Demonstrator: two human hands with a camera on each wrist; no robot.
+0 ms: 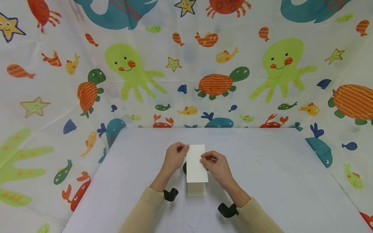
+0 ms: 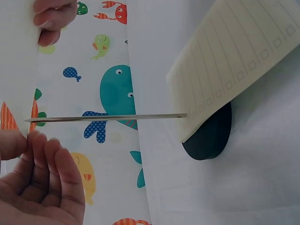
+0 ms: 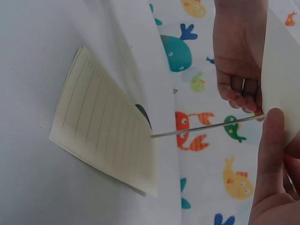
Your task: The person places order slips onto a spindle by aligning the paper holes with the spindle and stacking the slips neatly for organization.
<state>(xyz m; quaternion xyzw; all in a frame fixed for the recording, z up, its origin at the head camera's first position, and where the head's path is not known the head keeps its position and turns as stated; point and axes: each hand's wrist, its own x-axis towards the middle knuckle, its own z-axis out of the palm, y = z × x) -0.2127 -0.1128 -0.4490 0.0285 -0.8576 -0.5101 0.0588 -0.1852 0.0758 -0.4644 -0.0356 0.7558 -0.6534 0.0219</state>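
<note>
In the head view a cream lined sheet of paper (image 1: pixel 196 165) is held up between both hands. My left hand (image 1: pixel 174 158) pinches its upper left corner, and my right hand (image 1: pixel 217 165) pinches its right edge. Below the sheet's lower edge shows another cream paper piece (image 1: pixel 196 189). Both wrist views show lined paper (image 2: pixel 229 65) (image 3: pixel 108 126), with a row of checkboxes along one side. A thin pale strip (image 2: pixel 108 118) runs from the fingers to this paper, perhaps a sheet seen edge-on. Behind the paper is a rounded black object (image 2: pixel 211 133), mostly hidden.
A white cloth (image 1: pixel 262 168) covers the table. Behind and at the sides hangs a curtain (image 1: pixel 186 64) printed with sea animals. Black wrist devices (image 1: pixel 171 194) sit near the cuffs of the beige sleeves (image 1: pixel 145 210).
</note>
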